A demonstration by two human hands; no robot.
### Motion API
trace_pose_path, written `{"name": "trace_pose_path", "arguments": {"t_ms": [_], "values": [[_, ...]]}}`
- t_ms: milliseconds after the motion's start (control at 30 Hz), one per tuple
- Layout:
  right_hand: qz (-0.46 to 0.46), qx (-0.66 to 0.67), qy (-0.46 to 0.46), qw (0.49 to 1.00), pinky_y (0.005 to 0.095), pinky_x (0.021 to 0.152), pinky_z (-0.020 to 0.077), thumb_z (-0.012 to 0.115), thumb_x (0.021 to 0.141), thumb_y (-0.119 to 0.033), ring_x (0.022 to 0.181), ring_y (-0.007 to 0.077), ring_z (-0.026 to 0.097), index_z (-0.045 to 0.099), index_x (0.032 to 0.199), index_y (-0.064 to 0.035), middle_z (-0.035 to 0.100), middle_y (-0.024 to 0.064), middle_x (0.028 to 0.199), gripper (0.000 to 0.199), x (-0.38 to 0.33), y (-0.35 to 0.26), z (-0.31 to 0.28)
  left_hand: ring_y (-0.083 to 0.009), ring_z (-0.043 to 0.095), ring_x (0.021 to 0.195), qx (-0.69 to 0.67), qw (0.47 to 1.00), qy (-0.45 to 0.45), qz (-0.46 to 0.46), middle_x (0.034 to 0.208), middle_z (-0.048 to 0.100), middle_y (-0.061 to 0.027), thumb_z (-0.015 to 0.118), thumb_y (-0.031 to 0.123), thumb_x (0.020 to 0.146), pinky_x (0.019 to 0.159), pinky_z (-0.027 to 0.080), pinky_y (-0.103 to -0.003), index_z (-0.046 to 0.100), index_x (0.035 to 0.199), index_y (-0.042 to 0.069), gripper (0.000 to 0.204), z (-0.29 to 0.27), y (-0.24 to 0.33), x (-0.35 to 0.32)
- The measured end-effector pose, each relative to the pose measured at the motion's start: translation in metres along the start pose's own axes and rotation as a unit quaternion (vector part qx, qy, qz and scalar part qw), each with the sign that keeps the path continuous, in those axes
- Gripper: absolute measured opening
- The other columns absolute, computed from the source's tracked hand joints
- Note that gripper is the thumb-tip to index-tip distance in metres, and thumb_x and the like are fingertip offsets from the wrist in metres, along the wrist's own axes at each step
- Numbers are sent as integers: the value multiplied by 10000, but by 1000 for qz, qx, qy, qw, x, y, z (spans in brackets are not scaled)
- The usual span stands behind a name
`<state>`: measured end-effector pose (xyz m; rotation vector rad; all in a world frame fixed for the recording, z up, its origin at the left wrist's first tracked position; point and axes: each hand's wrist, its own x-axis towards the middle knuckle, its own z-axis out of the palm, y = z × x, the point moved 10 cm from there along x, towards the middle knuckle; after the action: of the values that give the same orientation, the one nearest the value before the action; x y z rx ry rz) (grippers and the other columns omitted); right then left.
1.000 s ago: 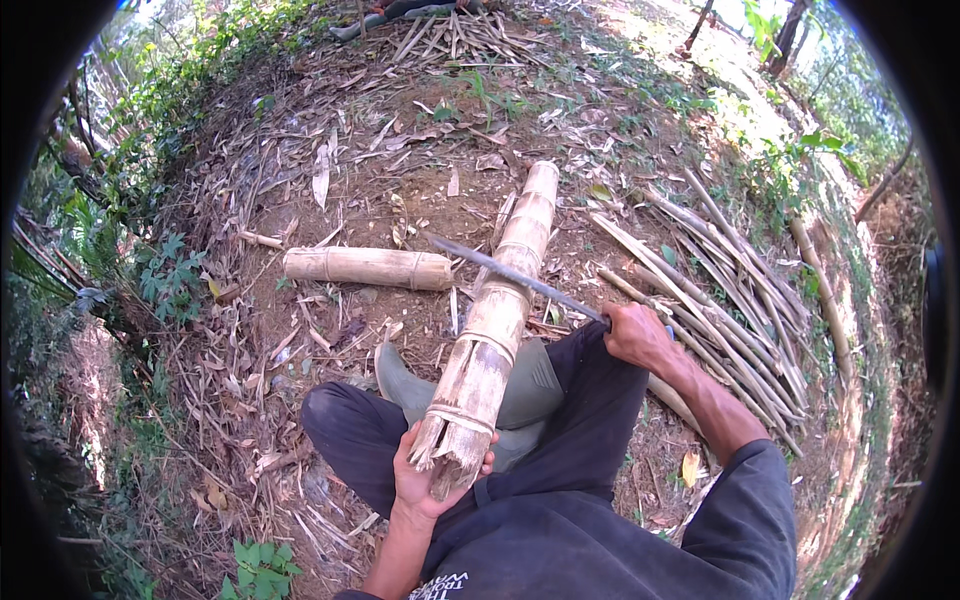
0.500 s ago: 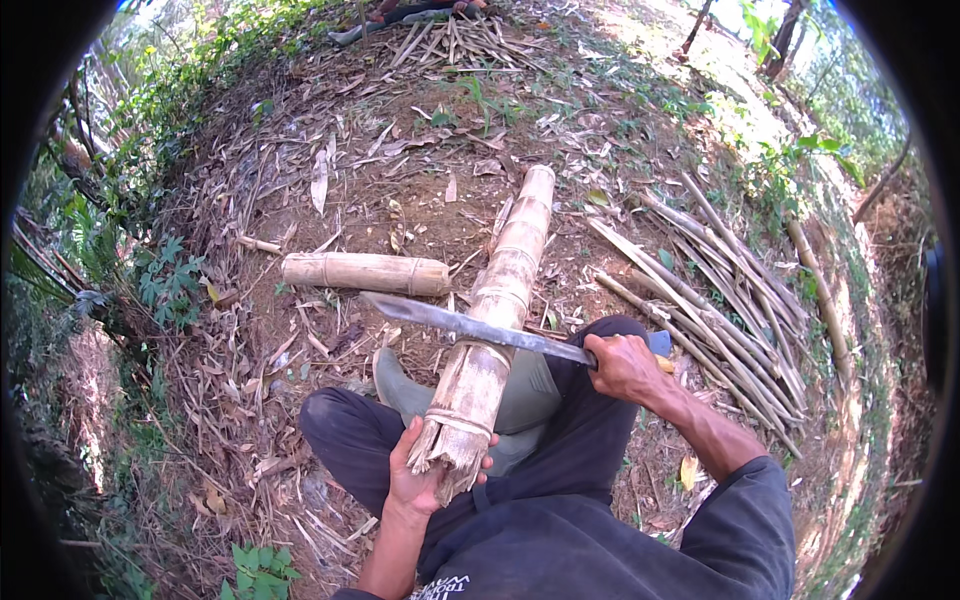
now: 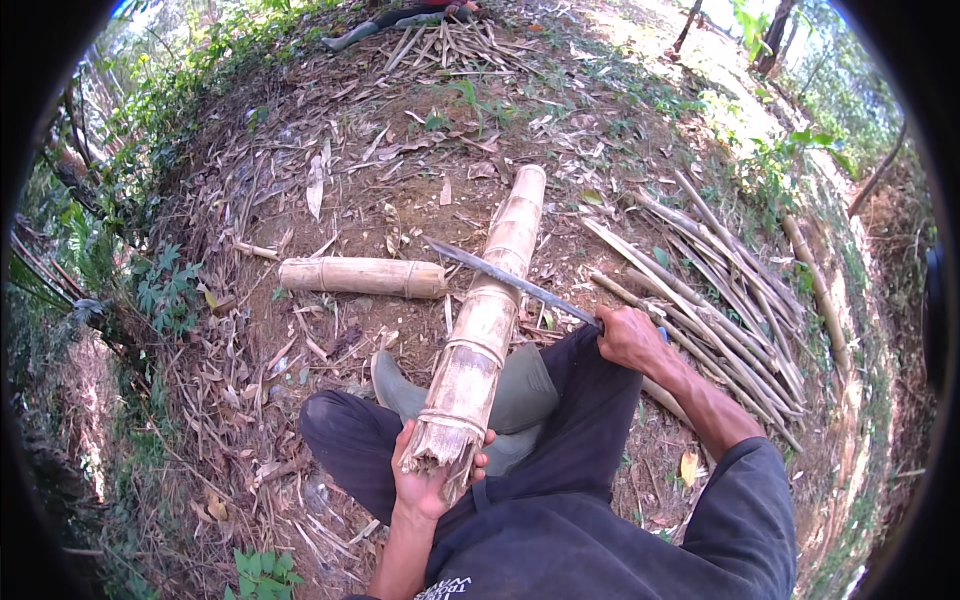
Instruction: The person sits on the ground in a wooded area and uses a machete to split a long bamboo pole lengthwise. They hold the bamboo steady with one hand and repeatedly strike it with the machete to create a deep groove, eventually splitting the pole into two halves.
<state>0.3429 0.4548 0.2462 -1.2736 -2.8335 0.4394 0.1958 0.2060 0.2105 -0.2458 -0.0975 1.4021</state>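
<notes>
A thick bamboo pole [image 3: 470, 365] slants away from my lap, its near end ragged and splintered, its far end resting on or close to the ground. My left hand [image 3: 428, 478] cups that broken end from below, fingers wrapped round it. In my right hand [image 3: 632, 340], above my right knee, is the handle of a machete [image 3: 505, 277]. Its long blade lies across the pole's upper half and points to the far left; whether the edge touches the bamboo I cannot tell. A shorter bamboo section [image 3: 365, 277] rests on the ground left of the pole.
Split bamboo strips [image 3: 710, 300] lie piled on the right, beside a longer stick [image 3: 818, 290]. Farther off, another person's legs [image 3: 400, 20] stretch by a second heap of strips [image 3: 455, 45]. My boots [image 3: 520, 390] are beneath the pole. Dry leaves cover the ground.
The machete has moved away from me along the pole, its blade turned thinner to view. My right hand has shifted slightly right and up. The pole has rolled or tilted a little in my left hand.
</notes>
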Motion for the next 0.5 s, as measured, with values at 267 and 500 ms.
{"name": "trace_pose_path", "arguments": {"t_ms": [267,500], "values": [[26,-12,-7,1000,522,658,493,586,725,-76,660,419,630,614,918,8,625,233,670,213,-1,12,4,-432,582,1028,-22,1000,-9,3,1316,378,-366,459,592,919,908,540,-514,225,1468,-35,865,-3,-5,-2],[-11,-6,-50,999,527,673,491,595,719,-97,691,426,638,612,889,-13,634,237,692,190,-9,-25,0,-398,565,1018,-35,999,-28,7,1296,368,-327,475,606,908,894,552,-499,214,1460,-40,889,0,1,-4]]}}
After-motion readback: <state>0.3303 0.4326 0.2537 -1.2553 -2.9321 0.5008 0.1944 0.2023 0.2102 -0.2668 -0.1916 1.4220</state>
